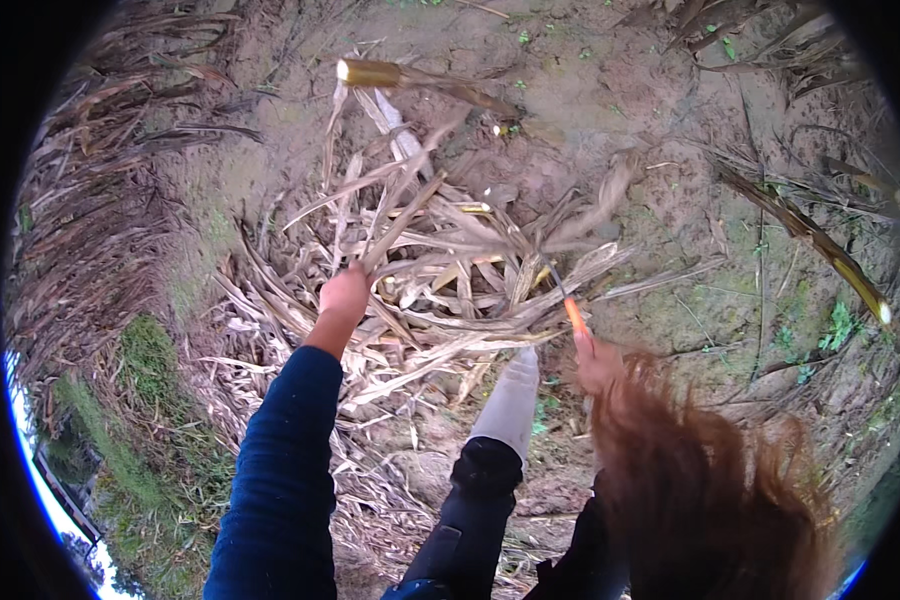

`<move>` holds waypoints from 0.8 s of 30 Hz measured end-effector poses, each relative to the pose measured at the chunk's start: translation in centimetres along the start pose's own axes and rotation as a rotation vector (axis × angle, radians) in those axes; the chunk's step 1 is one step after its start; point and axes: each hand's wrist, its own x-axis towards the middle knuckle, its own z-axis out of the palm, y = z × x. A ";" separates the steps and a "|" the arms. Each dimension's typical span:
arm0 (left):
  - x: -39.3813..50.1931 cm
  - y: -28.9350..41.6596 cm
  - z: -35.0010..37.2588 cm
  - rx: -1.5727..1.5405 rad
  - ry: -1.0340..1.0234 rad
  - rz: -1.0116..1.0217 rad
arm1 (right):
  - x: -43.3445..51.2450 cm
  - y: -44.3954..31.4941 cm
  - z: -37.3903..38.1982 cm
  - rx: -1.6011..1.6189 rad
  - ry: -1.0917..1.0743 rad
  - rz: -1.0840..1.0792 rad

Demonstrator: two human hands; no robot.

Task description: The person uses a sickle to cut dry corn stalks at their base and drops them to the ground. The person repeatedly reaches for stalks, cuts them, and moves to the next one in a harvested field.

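My left hand (345, 291) is closed around a dry, leafy stalk (407, 219) that slants up and away over the heap. In my right hand (597, 362) is the orange handle of a hand tool (574, 315). Its thin dark metal part runs up into the dry leaves, and the far end is blurred and hidden among them. Beneath both hands lies a loose heap of withered leaves and stalks (420, 322), with pale cut ends showing here and there. Long hair (690, 465) covers much of my right forearm.
A thick cut stalk (367, 73) stands or leans beyond the heap. Another cut stalk (832, 251) lies at the right. Dry leaves (112, 165) cover the left side, near green grass (150, 360). My light-coloured boot (508, 405) is at the heap's near edge on bare soil.
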 end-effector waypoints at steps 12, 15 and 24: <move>-3.2 15.3 -15.7 0.502 0.583 0.756 | 5.3 -8.5 -4.2 0.519 0.068 0.445; 1.8 17.7 -22.4 0.863 0.690 0.598 | 10.2 -11.2 -1.5 0.498 -0.040 0.408; 9.1 16.2 -23.8 0.779 0.521 0.575 | 24.9 -8.7 3.4 -0.047 -0.082 0.399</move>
